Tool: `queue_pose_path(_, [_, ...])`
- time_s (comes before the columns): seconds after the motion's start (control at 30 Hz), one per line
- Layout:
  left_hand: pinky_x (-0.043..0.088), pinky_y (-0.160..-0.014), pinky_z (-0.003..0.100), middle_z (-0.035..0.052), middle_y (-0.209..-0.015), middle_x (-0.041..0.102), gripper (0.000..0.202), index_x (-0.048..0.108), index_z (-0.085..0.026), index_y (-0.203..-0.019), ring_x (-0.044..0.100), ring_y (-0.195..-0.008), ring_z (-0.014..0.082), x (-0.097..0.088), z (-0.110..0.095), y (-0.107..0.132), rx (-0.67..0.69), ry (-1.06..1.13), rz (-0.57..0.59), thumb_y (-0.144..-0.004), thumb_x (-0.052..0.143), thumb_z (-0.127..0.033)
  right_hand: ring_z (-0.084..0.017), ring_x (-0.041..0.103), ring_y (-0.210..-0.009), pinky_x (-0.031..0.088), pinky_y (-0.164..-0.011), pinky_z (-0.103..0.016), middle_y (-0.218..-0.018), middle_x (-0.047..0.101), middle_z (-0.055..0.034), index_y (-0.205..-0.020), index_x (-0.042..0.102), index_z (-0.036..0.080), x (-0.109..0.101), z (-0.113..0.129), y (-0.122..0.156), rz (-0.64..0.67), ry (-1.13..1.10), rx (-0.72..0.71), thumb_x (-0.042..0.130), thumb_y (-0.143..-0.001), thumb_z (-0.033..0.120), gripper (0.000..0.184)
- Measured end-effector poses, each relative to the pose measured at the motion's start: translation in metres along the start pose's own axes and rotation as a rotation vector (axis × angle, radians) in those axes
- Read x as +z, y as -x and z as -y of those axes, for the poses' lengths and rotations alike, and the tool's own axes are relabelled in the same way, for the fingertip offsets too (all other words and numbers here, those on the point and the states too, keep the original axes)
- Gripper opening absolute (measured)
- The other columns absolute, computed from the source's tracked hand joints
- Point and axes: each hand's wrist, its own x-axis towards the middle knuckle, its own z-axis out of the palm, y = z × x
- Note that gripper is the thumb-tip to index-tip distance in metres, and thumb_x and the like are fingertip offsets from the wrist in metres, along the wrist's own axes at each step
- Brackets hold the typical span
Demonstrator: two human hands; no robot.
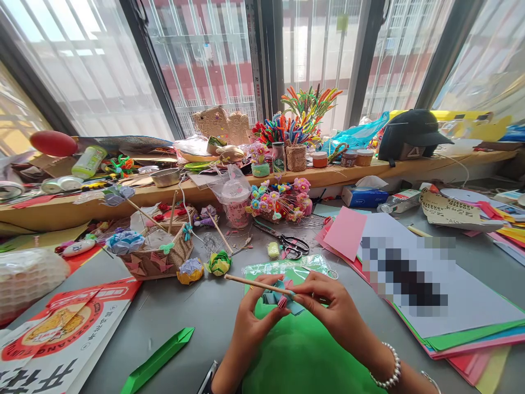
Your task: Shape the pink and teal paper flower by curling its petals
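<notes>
Stick and folded piece: a thin, pale wooden stick (254, 284) is lying across the top of a small folded piece of light-blue and pink paper (282, 301), in front of the person's body. The stick's long axis is running nearly crosswise, its free end pointing left and slightly away, beyond the left hand (251, 320); its other end is meeting the right fingertips. The right hand (337, 300) is thus the nearer one to that end, and is pinching it between thumb and fingers at the paper's right side. The left hand is pinching the folded piece from the left, thumb below the stick, index finger near its underside. Whether the stick is fixed to the paper or only resting there, I cannot tell.

Surface: the grey surface (205, 323) is carrying a clear-sleeved green paper pack (252, 269) just beyond the hands, black-handled scissors (294, 249) farther off, and a long folded green paper strip (159, 361) to the left. A stack of coloured paper sheets (484, 306) is lying to the right.

Room: barred windows (213, 54) are standing behind a cluttered ledge.
</notes>
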Motion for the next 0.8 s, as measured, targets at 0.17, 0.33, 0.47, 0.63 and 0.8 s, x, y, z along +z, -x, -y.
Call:
queue_pose_path(0.17, [0.037,-0.094,0.046,0.0081,-0.106,0.066,0.038,0.063,-0.024,-0.101,0.050,-0.110,0.0284,0.0004,0.0005,0.0031,0.010,-0.041,-0.021,-0.066,0.067,-0.036,-0.013,0.052,-0.061,0.041,-0.053,-0.023,-0.065,0.056,-0.0009,-0.085,0.070,0.023,0.0037,-0.0016,0.0027,-0.041,-0.002,-0.030,0.059,-0.079,0.028,0.014])
queue_pose_path(0.33, [0.037,-0.094,0.045,0.0080,-0.106,0.064,0.036,0.061,-0.023,-0.104,0.051,-0.107,0.0269,0.0018,-0.0041,0.0040,0.079,-0.044,-0.038,-0.069,0.064,-0.036,-0.013,0.053,-0.061,0.044,-0.053,-0.023,-0.065,0.059,-0.0011,-0.085,0.070,0.023,0.0031,0.0005,0.0045,-0.061,-0.021,-0.074,0.059,-0.079,0.027,0.014])
queue_pose_path(0.47, [0.036,-0.095,0.046,0.0087,-0.113,0.058,0.042,0.053,-0.024,-0.113,0.048,-0.111,0.0268,0.0061,-0.0052,0.0053,0.168,-0.110,-0.063,-0.074,0.059,-0.037,-0.013,0.055,-0.061,0.046,-0.054,-0.023,-0.067,0.062,-0.0016,-0.086,0.070,0.023,0.0018,0.0020,0.0035,-0.063,-0.007,-0.113,0.058,-0.080,0.026,0.014])
queue_pose_path(0.63, [0.041,-0.086,0.042,0.0090,-0.107,0.051,0.051,0.043,-0.021,-0.114,0.048,-0.104,0.0247,0.0087,-0.0043,0.0090,0.340,-0.392,-0.416,-0.069,0.066,-0.028,-0.013,0.058,-0.065,0.047,-0.057,-0.023,-0.071,0.062,-0.0025,-0.088,0.070,0.023,0.0012,0.0000,0.0021,-0.084,0.040,-0.162,0.057,-0.081,0.024,0.014])
queue_pose_path(0.8, [0.042,-0.064,0.029,-0.0003,-0.074,0.054,0.022,0.051,-0.021,-0.083,0.052,-0.068,0.0158,0.0060,-0.0089,0.0098,0.546,-0.590,-0.425,-0.068,0.067,-0.018,-0.013,0.057,-0.065,0.046,-0.057,-0.023,-0.070,0.061,-0.0024,-0.088,0.069,0.022,0.0006,-0.0022,0.0022,-0.090,0.072,-0.159,0.057,-0.080,0.021,0.014])
